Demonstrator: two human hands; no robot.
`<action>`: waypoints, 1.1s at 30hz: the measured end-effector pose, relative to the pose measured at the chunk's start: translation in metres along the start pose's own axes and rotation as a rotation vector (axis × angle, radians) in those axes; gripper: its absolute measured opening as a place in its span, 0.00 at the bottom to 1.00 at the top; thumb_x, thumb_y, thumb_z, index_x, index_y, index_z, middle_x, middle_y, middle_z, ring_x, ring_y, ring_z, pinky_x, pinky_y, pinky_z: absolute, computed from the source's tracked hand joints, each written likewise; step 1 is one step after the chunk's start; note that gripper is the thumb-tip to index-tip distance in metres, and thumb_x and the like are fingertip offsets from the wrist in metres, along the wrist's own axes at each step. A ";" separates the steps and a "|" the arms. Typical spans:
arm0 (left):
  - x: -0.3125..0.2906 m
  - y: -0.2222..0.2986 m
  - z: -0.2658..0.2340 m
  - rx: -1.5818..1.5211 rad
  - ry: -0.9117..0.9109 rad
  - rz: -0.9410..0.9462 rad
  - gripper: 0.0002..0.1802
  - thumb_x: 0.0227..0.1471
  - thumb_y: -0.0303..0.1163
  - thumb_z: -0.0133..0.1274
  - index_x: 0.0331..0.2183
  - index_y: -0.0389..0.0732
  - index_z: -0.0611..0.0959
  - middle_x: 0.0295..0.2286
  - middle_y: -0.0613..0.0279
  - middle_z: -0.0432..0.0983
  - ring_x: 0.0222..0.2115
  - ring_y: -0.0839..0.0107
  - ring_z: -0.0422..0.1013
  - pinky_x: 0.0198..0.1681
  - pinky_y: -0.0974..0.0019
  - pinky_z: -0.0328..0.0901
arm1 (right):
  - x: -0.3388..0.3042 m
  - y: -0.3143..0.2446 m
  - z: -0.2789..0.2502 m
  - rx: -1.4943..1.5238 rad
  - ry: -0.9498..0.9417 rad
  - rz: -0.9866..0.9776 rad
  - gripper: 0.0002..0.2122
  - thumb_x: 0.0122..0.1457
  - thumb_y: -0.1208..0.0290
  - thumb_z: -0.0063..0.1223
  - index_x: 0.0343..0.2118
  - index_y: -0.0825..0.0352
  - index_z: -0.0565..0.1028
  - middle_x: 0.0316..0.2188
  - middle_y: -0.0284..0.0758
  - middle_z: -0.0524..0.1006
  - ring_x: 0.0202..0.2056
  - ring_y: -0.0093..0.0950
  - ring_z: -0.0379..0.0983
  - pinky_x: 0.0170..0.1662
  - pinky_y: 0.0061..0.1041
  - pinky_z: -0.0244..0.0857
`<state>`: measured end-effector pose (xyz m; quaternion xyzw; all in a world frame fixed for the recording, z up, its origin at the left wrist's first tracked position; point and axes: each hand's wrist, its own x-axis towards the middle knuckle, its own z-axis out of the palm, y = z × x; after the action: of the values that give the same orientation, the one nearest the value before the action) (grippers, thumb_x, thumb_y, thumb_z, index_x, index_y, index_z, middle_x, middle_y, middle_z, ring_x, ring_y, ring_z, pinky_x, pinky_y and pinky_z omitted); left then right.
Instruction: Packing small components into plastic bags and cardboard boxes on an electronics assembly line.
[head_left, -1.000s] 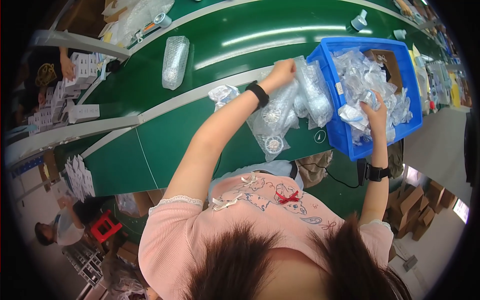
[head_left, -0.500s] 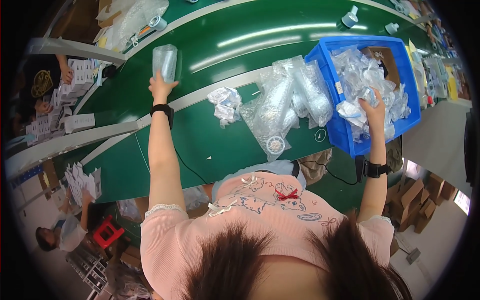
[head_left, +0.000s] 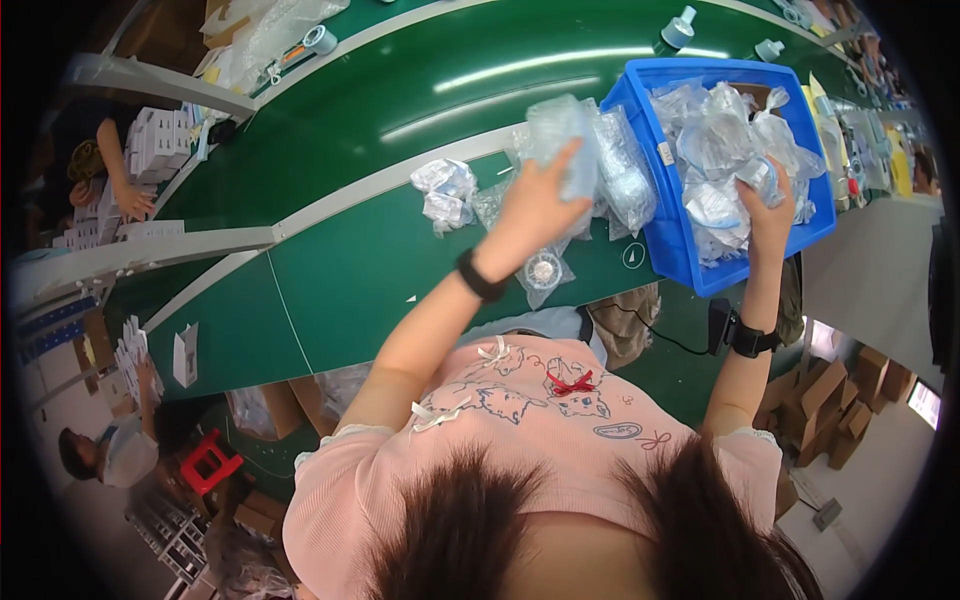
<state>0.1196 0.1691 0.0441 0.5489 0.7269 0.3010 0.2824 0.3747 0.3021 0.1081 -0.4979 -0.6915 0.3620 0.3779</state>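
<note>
My left hand (head_left: 540,205) is closed around a bubble-wrapped cylinder (head_left: 562,125), blurred by motion, above the worktable. More bubble-wrapped packages (head_left: 626,175) lie under and beside it, against the blue bin. Close to my body is a clear bag with a round, wheel-like part (head_left: 543,270). Inside the blue bin (head_left: 690,265), my right hand (head_left: 768,212) grips a small plastic-bagged part (head_left: 762,182), whose exact kind I cannot make out. Around that hand the bin is full of clear and white plastic-bagged pieces (head_left: 715,140).
Crumpled white bagged pieces (head_left: 445,195) lie on the green worktable (head_left: 350,300). Beyond its pale rail runs a green conveyor (head_left: 400,90) carrying grey-blue fittings (head_left: 678,30). At the left, another person's hand (head_left: 132,200) is by stacked white boxes (head_left: 158,140).
My left hand has carried the bubble-wrapped cylinder from the conveyor rightward to the pile beside the bin. My right hand stays in the bin, its bagged part slightly raised.
</note>
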 end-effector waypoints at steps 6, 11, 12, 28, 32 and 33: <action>-0.004 0.020 0.040 0.262 -0.064 -0.021 0.36 0.39 0.42 0.54 0.50 0.43 0.63 0.29 0.45 0.66 0.31 0.44 0.66 0.37 0.57 0.64 | -0.021 -0.028 0.009 0.026 -0.088 -0.093 0.21 0.39 0.77 0.55 0.42 0.70 0.68 0.35 0.31 0.69 0.37 0.21 0.64 0.43 0.19 0.57; -0.037 -0.006 0.005 -0.015 0.057 0.148 0.29 0.41 0.40 0.54 0.46 0.41 0.67 0.33 0.49 0.69 0.32 0.55 0.68 0.34 0.60 0.64 | -0.031 -0.057 0.032 0.091 -0.200 -0.111 0.22 0.36 0.75 0.56 0.40 0.69 0.69 0.34 0.30 0.69 0.36 0.20 0.65 0.42 0.19 0.57; -0.047 -0.021 -0.009 -0.249 0.121 0.103 0.26 0.42 0.39 0.53 0.45 0.42 0.69 0.34 0.52 0.71 0.32 0.61 0.69 0.32 0.61 0.65 | -0.034 -0.066 0.046 0.121 -0.250 -0.118 0.22 0.36 0.75 0.56 0.40 0.69 0.69 0.33 0.30 0.70 0.36 0.20 0.65 0.42 0.19 0.57; -0.187 -0.229 -0.078 -0.677 0.814 -0.590 0.21 0.47 0.36 0.51 0.43 0.40 0.69 0.43 0.58 0.63 0.45 0.68 0.60 0.44 0.67 0.56 | -0.181 -0.043 0.383 -0.376 -1.025 -0.633 0.30 0.33 0.58 0.61 0.44 0.52 0.65 0.43 0.39 0.65 0.45 0.41 0.61 0.38 0.43 0.61; -0.179 -0.241 -0.066 -0.410 0.769 -0.507 0.27 0.44 0.40 0.53 0.45 0.38 0.66 0.46 0.50 0.59 0.48 0.57 0.55 0.50 0.60 0.51 | -0.185 -0.046 0.382 -0.521 -1.014 -0.671 0.37 0.35 0.53 0.60 0.51 0.47 0.57 0.51 0.42 0.58 0.51 0.47 0.52 0.43 0.55 0.53; -0.179 -0.244 -0.064 -0.308 0.750 -0.487 0.30 0.43 0.42 0.54 0.46 0.38 0.65 0.47 0.47 0.58 0.49 0.52 0.54 0.52 0.57 0.49 | -0.186 -0.048 0.378 -0.538 -0.990 -0.681 0.39 0.35 0.52 0.60 0.54 0.45 0.54 0.53 0.42 0.55 0.53 0.49 0.49 0.45 0.59 0.50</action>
<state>-0.0381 -0.0647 -0.0819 0.1674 0.8332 0.5078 0.1410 0.0616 0.0643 -0.0505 -0.1031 -0.9689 0.2230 -0.0288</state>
